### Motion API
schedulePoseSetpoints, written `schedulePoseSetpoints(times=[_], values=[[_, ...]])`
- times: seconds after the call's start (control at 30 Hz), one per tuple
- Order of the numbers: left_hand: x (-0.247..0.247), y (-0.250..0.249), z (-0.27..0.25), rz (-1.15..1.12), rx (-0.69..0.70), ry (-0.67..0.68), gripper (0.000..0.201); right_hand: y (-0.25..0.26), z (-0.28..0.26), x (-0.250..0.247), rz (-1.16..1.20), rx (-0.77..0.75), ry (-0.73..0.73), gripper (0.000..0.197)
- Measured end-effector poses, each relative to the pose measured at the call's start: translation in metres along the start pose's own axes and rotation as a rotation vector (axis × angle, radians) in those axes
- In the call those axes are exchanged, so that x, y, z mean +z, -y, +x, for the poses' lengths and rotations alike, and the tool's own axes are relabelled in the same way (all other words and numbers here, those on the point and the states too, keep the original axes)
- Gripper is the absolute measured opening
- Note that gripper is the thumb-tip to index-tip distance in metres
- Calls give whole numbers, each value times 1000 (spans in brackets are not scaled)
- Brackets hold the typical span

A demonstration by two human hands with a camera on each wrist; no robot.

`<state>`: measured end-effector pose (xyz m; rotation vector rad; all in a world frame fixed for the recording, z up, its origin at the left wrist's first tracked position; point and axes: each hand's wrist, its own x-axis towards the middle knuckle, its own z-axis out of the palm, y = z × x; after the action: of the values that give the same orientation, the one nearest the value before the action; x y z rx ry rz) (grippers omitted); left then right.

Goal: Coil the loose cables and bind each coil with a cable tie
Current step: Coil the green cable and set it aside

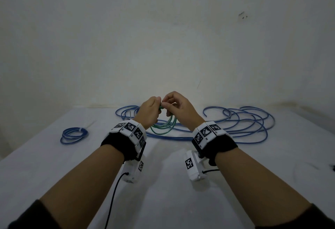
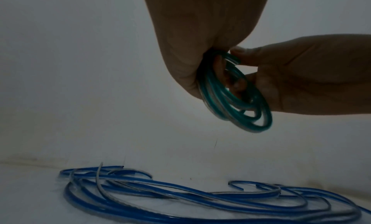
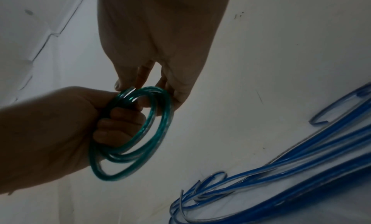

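The left hand (image 3: 50,132) has its fingers (image 3: 120,125) curled tight around one side of the green cable coil (image 3: 160,124). The coil hangs down from that fist, above the table (image 1: 163,192). The right hand (image 1: 178,107) pinches the coil's top, just beside the left. Both hands are raised. Loose blue cables (image 1: 244,121) lie behind.

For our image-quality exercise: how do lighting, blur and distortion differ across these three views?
Head view: dim, the table edges bowed; left wrist view: left hand backlit and dark, green coil motion-blurred; right wrist view: the coil sharper, loose blue cable soft.
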<state>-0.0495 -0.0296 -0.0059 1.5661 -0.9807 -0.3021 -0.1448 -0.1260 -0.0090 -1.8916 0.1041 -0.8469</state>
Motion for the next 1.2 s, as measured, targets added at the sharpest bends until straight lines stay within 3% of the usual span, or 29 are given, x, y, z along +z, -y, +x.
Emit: schedulePoseSetpoints(times=[0.2,0.3,0.47,0.63,0.83,0.9,0.97,1.07,1.2], values=[[9,-4,2,43,25,42,29,1,-6,-12,88,40,-65,2],[15,-7,3,10,-16,113,28,-2,-10,-22,96,58,-108,11],[32,-16,-2,-78,-106,334,34,-4,-22,-48,63,92,-209,15],[72,-29,-5,-293,-185,385,34,-1,-40,-82,41,128,-267,14],[133,-39,-8,-118,-93,443,35,2,-75,-141,52,256,-219,11],[151,-43,-12,-101,-88,478,35,1,-89,-170,-72,362,-200,15],[169,-45,-14,-95,-83,505,36,-2,-106,-203,-370,486,-145,15],[187,-45,-15,-75,-67,517,36,-6,-133,-248,-789,670,33,14],[203,-48,-18,-68,-49,530,36,-8,-160,-278,-1088,828,259,29]])
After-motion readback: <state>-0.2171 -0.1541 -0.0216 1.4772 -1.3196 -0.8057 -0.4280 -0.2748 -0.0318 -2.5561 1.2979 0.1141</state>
